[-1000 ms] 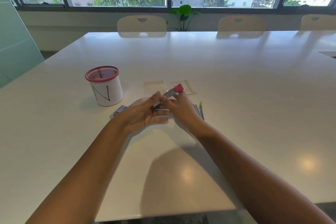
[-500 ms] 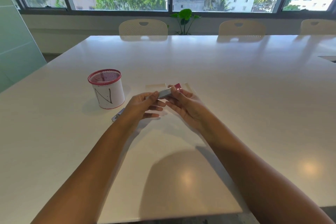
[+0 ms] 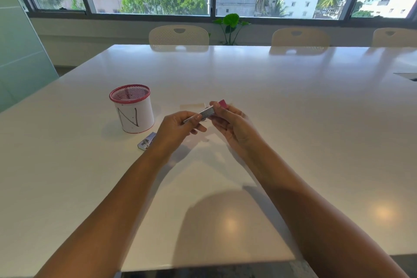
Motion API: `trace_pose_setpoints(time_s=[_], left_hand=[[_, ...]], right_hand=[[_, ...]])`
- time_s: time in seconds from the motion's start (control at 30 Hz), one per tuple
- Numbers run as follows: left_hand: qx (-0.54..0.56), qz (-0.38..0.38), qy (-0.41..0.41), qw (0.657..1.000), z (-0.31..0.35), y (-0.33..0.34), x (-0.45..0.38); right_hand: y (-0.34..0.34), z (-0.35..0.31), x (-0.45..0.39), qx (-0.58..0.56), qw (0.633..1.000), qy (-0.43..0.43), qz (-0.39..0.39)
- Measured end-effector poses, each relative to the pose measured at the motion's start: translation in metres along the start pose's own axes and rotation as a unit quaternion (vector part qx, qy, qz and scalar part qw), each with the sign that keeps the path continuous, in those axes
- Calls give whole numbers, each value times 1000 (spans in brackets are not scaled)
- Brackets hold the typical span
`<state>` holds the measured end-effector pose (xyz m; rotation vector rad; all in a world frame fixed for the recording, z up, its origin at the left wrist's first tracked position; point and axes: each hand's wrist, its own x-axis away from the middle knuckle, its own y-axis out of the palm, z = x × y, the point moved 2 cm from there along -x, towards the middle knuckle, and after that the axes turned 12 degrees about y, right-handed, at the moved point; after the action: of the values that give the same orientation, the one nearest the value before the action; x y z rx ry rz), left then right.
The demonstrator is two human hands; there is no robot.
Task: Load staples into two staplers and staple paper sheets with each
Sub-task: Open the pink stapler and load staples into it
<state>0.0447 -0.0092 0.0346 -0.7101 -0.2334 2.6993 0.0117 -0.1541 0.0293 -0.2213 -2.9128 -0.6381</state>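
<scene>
Both hands hold a pink stapler (image 3: pixel 211 111) above the white table (image 3: pixel 293 119), a little beyond the middle of the view.

The right hand (image 3: pixel 234 125) curls its fingers around the pink end of the stapler, which points to 1 o'clock, and the thumb lies on top of it. The left hand (image 3: pixel 178 127) pinches the thin metal end, which points to 8 o'clock, between thumb and fingertips. The middle part of the stapler is bare grey metal and shines; whether it is open, and whether staples are inside, I cannot tell. A second stapler (image 3: pixel 147 141), silver and bluish, lies on the table at 8 o'clock from the left hand, partly hidden behind the wrist. Paper sheets (image 3: pixel 191 106) lie just beyond the hands, mostly covered. A white pen cup with a red mesh rim (image 3: pixel 131 110) stands at 10 o'clock.
</scene>
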Motion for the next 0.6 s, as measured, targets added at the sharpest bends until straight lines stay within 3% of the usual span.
trace_pose_setpoints(time_s=[0.2,0.37,0.5,0.6], left_hand=[[-112,-35,14,993,-5,0,2],[-269,-17,57,961,-15,-3,2],[-332,-13,60,941,-14,-2,4],[-392,-23,49,918,-10,-4,4]], right_hand=[[-6,0,-4,102,992,63,-46],[-17,-2,-10,153,986,55,40],[-22,1,-18,188,977,22,96],[-23,1,-17,320,932,-50,161]])
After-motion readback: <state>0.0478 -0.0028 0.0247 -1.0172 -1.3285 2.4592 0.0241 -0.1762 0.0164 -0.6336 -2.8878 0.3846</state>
